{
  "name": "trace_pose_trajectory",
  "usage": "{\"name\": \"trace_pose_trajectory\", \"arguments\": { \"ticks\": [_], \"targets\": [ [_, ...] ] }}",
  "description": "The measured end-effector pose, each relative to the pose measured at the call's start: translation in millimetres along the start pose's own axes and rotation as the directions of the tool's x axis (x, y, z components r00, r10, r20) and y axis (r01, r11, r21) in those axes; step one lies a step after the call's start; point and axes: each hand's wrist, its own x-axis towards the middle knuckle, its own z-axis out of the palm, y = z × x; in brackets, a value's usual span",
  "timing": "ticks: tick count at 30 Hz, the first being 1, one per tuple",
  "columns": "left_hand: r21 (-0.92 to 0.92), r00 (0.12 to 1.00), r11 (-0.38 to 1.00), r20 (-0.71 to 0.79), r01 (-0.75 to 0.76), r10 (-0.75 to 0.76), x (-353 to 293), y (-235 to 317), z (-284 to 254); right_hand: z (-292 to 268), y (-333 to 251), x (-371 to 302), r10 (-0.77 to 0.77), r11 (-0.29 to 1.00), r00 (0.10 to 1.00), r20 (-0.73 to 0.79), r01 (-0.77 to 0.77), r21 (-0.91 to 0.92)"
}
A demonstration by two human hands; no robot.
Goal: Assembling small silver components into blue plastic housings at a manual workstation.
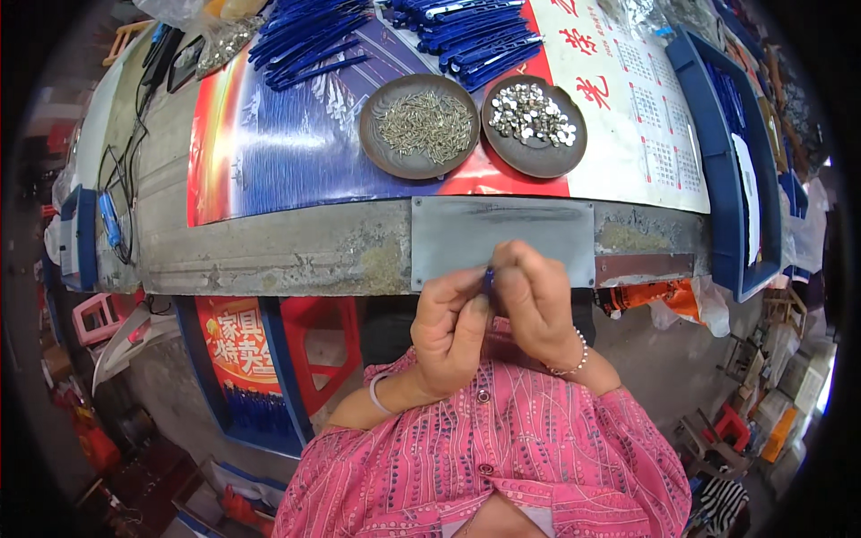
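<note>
My left hand (448, 323) and my right hand (535, 303) meet in front of my chest, just over the near edge of the bench. Pinched between the fingertips of both is a slim dark blue piece (489, 280); most of it is hidden by my fingers, so its full shape does not show. Beyond my hands, a metal plate (502, 235) is fixed to the bench edge. Farther back stand two dark round dishes, one with thin metal pins (425, 125), the other with small shiny round metal pieces (533, 115).
Bundles of long blue pieces (309, 40) lie on a printed poster (296, 170) at the back. A blue bin (731, 211) stands at the right, and another blue bin (193, 359) sits below the bench at the left, beside a red stool (327, 345). A blue-handled tool (110, 220) with a cable lies far left.
</note>
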Motion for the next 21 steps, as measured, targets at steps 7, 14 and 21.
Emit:
{"name": "trace_pose_trajectory", "arguments": {
  "ticks": [7,14,21],
  "targets": [
    [0.201,0.993,0.972,0.018,-0.121,0.12,-3.3,0.6,-4.6,16.0,8.6,-3.1,-0.298,0.949,0.939,-0.171,0.272,-0.157],
    [0.235,0.987,0.96,-0.025,-0.15,0.16,-3.9,-6.1,-5.6,21.3,6.9,-10.3,-0.307,0.901,0.939,-0.153,0.235,-0.364],
    [0.006,0.997,0.997,0.003,-0.079,0.079,-5.5,-7.1,-4.6,11.4,-6.4,-2.9,0.351,0.841,0.936,-0.035,-0.298,0.452]
  ]
}}
